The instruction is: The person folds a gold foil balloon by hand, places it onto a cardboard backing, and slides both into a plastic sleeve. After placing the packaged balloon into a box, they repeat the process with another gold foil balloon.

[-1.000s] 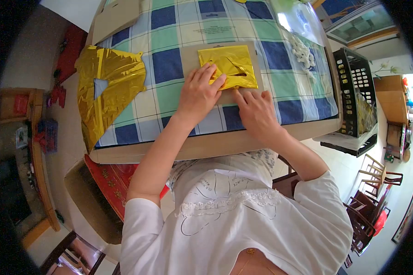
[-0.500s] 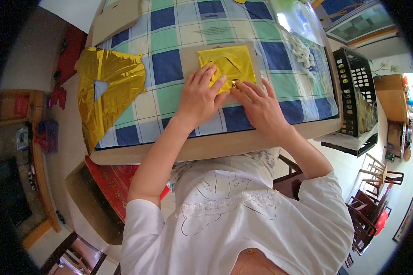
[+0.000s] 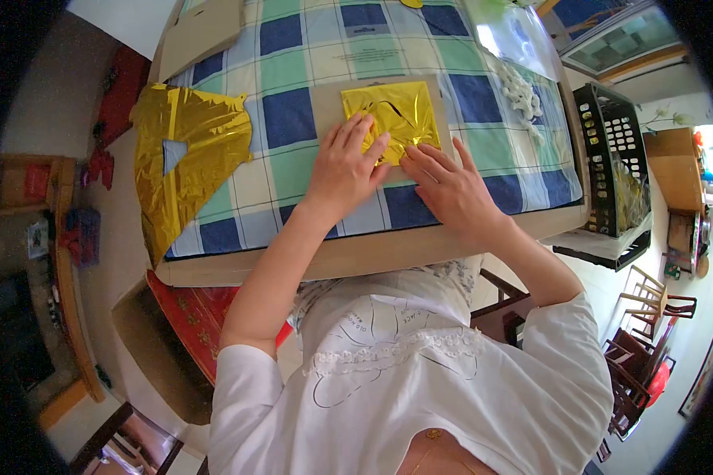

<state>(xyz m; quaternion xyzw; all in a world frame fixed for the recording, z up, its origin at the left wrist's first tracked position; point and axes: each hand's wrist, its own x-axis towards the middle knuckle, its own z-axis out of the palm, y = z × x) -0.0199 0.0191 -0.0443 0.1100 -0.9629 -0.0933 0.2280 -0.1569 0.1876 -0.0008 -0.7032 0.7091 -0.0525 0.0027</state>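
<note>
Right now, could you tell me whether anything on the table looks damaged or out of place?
The large gold foil sheet has a triangular hole in it and droops crumpled over the table edge; nothing else stands out.

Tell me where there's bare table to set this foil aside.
Free: checked cloth between the large foil sheet and the cardboard; also beyond the cardboard. Crowded: left hand and right hand on the small foil.

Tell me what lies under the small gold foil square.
A brown cardboard sheet lies under the foil square, on the checked cloth. The left hand and right hand cover its near edge, hiding what lies beneath there.
</note>
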